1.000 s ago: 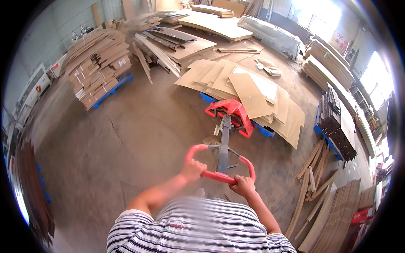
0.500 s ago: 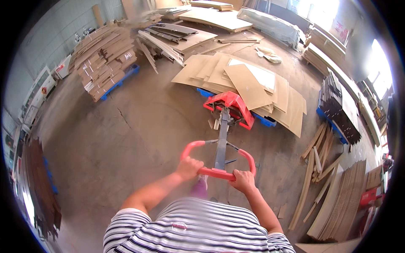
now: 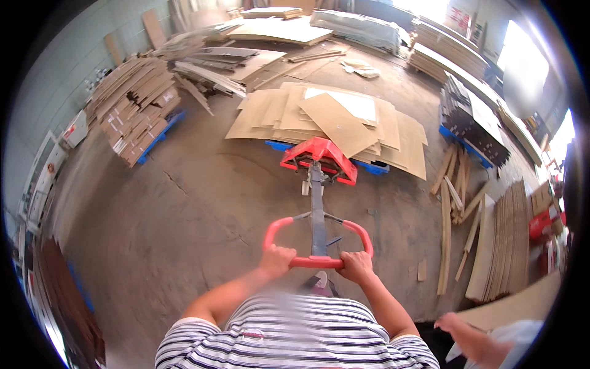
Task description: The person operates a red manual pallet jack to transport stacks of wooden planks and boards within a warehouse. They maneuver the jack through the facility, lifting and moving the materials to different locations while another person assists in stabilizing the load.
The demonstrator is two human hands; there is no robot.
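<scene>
Jack (image 3: pixel 317 195), dead ahead, running lengthwise away from the striped shirt (image 3: pixel 295 335): first red handle (image 3: pixel 316 262), then dark shaft (image 3: pixel 318 230), then red base (image 3: pixel 318 149) at the far end. Left hand (image 3: pixel 278 261) and right hand (image 3: pixel 356 265) apart, wrapped round opposite lower corners of the handle, about equally near the shaft. Past the base, loose boards (image 3: pixel 338 126) fanned over a blue pallet (image 3: pixel 372 168). Lower right, beside the right forearm (image 3: pixel 390 307), another person's hand (image 3: pixel 453 323), away from the handle.
</scene>
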